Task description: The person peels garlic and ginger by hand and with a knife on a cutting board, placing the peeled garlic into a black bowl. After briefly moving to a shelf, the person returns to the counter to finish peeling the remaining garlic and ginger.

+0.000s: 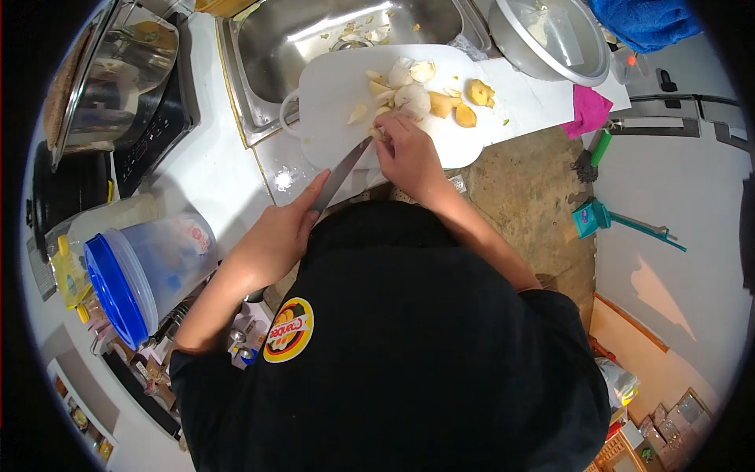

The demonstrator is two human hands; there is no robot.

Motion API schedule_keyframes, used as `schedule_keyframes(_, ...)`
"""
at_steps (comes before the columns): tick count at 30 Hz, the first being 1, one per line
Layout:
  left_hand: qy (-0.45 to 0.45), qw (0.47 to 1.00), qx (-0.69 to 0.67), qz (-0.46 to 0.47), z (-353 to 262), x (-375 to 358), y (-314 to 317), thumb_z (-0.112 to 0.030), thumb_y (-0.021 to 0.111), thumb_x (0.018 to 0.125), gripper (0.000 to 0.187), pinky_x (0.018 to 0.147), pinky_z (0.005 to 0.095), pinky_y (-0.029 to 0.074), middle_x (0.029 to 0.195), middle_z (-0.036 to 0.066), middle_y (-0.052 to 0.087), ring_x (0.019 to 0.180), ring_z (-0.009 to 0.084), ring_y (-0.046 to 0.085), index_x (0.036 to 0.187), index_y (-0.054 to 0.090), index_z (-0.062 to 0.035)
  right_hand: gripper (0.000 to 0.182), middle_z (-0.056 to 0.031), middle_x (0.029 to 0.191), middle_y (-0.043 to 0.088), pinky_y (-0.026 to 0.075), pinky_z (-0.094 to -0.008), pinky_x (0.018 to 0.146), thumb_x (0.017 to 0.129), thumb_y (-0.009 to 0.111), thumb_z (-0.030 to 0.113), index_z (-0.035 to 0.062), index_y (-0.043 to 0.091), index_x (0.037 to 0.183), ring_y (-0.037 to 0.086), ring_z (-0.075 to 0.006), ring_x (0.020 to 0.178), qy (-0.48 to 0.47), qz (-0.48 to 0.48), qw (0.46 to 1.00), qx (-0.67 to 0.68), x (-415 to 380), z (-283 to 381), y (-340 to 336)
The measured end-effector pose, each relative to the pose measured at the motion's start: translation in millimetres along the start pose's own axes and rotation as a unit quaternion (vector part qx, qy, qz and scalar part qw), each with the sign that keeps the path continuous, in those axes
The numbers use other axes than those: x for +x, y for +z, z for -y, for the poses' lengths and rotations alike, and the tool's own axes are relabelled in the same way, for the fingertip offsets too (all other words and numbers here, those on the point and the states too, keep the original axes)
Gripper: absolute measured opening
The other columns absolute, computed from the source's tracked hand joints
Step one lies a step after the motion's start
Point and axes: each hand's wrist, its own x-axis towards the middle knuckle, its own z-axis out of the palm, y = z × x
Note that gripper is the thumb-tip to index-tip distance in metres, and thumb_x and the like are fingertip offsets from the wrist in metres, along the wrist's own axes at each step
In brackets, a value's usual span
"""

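Note:
My left hand [285,232] grips a kitchen knife [343,175], its blade pointing up and to the right, tip close to my right fingertips. Over the near edge of the white cutting board [326,86], my right hand [410,153] pinches a small pale garlic clove [377,134], partly hidden by the fingers. Just beyond those fingers sit a whole garlic bulb [412,101] and several loose cloves. To their right lie pieces of ginger [480,93]. Papery garlic pieces [422,72] rest toward the far side of the board.
Behind the board is a steel sink [275,47] with scraps in it. A grey basin [550,39] stands to the right, near a pink cloth [587,110]. On the left are a steel pot [130,79], a black cooktop [157,126] and a blue-lidded plastic container [161,263].

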Motion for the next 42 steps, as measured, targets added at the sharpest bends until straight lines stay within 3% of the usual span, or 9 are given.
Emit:
schedule_keyframes(5, 0.058, 0.997, 0.020, -0.047, 13, 5, 11, -0.009, 0.044, 0.096, 0.059, 0.054, 0.0371, 0.045, 0.057, 0.014, 0.051, 0.049, 0.0217, 0.052, 0.149, 0.025, -0.0241, 0.018, -0.0184, 0.089, 0.061, 0.049, -0.0426, 0.074, 0.080, 0.063, 0.006, -0.0003, 0.058, 0.096, 0.059, -0.0369, 0.085, -0.004, 0.020, 1.000, 0.000, 0, 0, -3)
schedule_keyframes(8, 0.101, 0.990, 0.037, -0.093, 25, 9, 18, -0.008, 0.044, 0.096, 0.058, 0.052, 0.0342, 0.044, 0.056, 0.011, 0.048, 0.048, 0.0169, 0.048, 0.149, 0.027, -0.0250, 0.017, -0.0140, 0.075, 0.058, 0.046, -0.0354, 0.060, 0.080, 0.065, 0.005, -0.0003, 0.060, 0.096, 0.057, -0.0265, 0.062, -0.001, 0.014, 1.000, 0.018, 5, 0, -5)
schedule_keyframes(14, -0.053, 0.973, -0.216, 0.064, 25, 18, 0, -0.009, 0.041, 0.099, 0.055, 0.045, 0.0234, 0.037, 0.057, -0.003, 0.034, 0.048, 0.0060, 0.035, 0.148, 0.029, -0.0292, 0.014, -0.0147, 0.066, 0.059, 0.046, -0.0345, 0.059, 0.083, 0.065, 0.010, -0.0030, 0.062, 0.087, 0.057, -0.0268, 0.060, 0.025, 0.039, 0.999, -0.002, 12, -8, -5)
schedule_keyframes(17, -0.030, 0.956, -0.279, 0.081, 46, 29, 6, -0.009, 0.041, 0.099, 0.054, 0.044, 0.0224, 0.037, 0.057, -0.004, 0.033, 0.048, 0.0054, 0.035, 0.149, 0.029, -0.0285, 0.016, -0.0189, 0.067, 0.060, 0.045, -0.0420, 0.060, 0.081, 0.064, 0.011, -0.0033, 0.058, 0.078, 0.058, -0.0365, 0.064, 0.056, 0.038, 0.997, 0.042, 13, -6, -7)
schedule_keyframes(24, -0.037, 0.972, -0.215, 0.089, 41, 12, -20, -0.006, 0.041, 0.098, 0.055, 0.048, 0.0221, 0.039, 0.060, -0.003, 0.039, 0.049, 0.0052, 0.038, 0.149, 0.030, -0.0262, 0.014, -0.0128, 0.065, 0.062, 0.047, -0.0304, 0.056, 0.082, 0.067, 0.010, -0.0028, 0.062, 0.083, 0.059, -0.0199, 0.057, 0.094, -0.023, 0.989, 0.111, 2, 10, -2)
schedule_keyframes(30, 0.008, 0.949, -0.283, 0.137, 56, 22, -24, -0.010, 0.043, 0.100, 0.053, 0.049, 0.0217, 0.040, 0.062, -0.002, 0.042, 0.052, 0.0052, 0.042, 0.149, 0.029, -0.0220, 0.013, -0.0101, 0.065, 0.062, 0.047, -0.0280, 0.055, 0.083, 0.067, 0.009, -0.0028, 0.063, 0.087, 0.059, -0.0147, 0.057, 0.129, -0.027, 0.979, 0.156, 0, 3, -4)
schedule_keyframes(36, 0.008, 0.926, -0.343, 0.156, 56, 26, -20, -0.015, 0.044, 0.101, 0.052, 0.049, 0.0211, 0.039, 0.061, -0.002, 0.042, 0.051, 0.0051, 0.041, 0.149, 0.027, -0.0214, 0.012, -0.0046, 0.067, 0.062, 0.047, -0.0225, 0.054, 0.088, 0.064, 0.008, -0.0036, 0.063, 0.091, 0.058, -0.0076, 0.061, 0.202, 0.022, 0.938, 0.282, 2, -2, -16)
schedule_keyframes(39, 0.017, 0.922, -0.357, 0.149, 59, 25, -20, -0.015, 0.044, 0.101, 0.052, 0.049, 0.0202, 0.039, 0.061, -0.003, 0.042, 0.050, 0.0048, 0.042, 0.149, 0.027, -0.0211, 0.014, -0.0049, 0.071, 0.063, 0.049, -0.0229, 0.055, 0.090, 0.062, 0.008, -0.0050, 0.062, 0.094, 0.059, -0.0091, 0.063, 0.208, 0.030, 0.867, 0.452, 2, -9, -15)
schedule_keyframes(42, 0.038, 0.925, -0.356, 0.126, 60, 22, -22, -0.014, 0.045, 0.100, 0.052, 0.051, 0.0213, 0.040, 0.062, -0.001, 0.045, 0.052, 0.0065, 0.044, 0.149, 0.029, -0.0209, 0.013, -0.0055, 0.073, 0.063, 0.051, -0.0238, 0.056, 0.091, 0.060, 0.006, -0.0053, 0.061, 0.097, 0.060, -0.0098, 0.064, 0.218, 0.029, 0.853, 0.473, 3, -7, -15)
